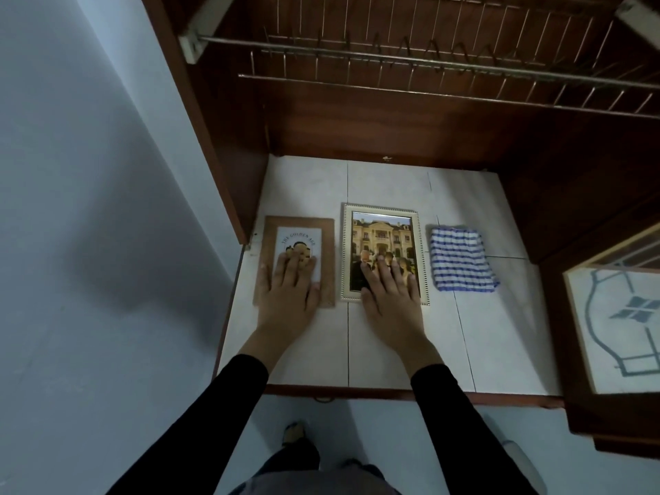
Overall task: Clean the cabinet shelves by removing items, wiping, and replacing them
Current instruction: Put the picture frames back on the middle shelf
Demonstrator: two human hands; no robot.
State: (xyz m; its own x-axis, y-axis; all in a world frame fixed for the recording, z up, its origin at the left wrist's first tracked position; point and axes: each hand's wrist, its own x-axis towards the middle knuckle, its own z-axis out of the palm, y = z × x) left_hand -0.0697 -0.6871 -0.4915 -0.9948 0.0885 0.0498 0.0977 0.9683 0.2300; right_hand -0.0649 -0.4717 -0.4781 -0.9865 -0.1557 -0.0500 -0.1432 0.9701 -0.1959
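Note:
Two picture frames lie flat on the white tiled cabinet shelf [393, 180]. A brown wooden frame [326, 237] with a white card picture is on the left; my left hand [289, 291] rests flat on its lower half, fingers straight. To its right lies a white-and-gold beaded frame [382, 223] showing a mansion photo; my right hand [391, 294] rests flat on its lower part with fingers spread. A folded blue-and-white striped cloth [459, 259] lies on the shelf to the right of that frame, apart from both hands.
A wire dish rack [428, 62] hangs above the shelf inside the dark wood cabinet. An open cabinet door with a patterned glass panel [621, 326] stands at the right. A pale wall is at the left. My feet show on the floor below.

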